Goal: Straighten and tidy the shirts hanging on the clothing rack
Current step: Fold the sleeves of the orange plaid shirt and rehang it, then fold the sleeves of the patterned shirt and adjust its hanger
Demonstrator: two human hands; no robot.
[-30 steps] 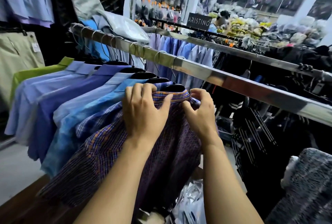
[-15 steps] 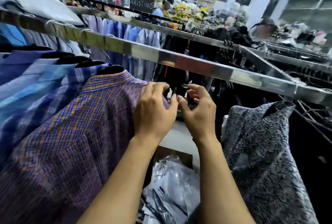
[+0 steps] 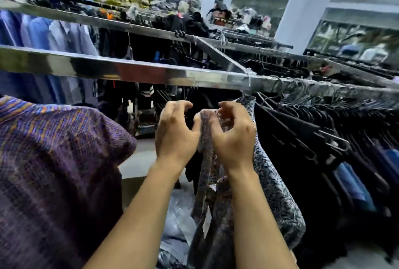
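Observation:
A grey and black patterned shirt [image 3: 274,184] hangs from the shiny steel rail [image 3: 133,72] at centre right. My left hand [image 3: 176,137] and my right hand [image 3: 234,137] are both at its collar, fingers curled and pinching the fabric near the top. The left thumb presses the front edge of the cloth. A purple and orange checked shirt [image 3: 56,160] hangs to the left, apart from both hands. The hanger of the patterned shirt is hidden by my hands.
Dark garments on black hangers [image 3: 319,139] crowd the rail to the right. Blue shirts [image 3: 49,35] hang on a second rail behind. Clear plastic bags [image 3: 177,214] lie on the floor below. Piles of clothes and a white pillar [image 3: 300,9] stand further back.
The view and both hands have shifted right, away from the checked shirt's collar. My hands now pinch the patterned shirt's collar.

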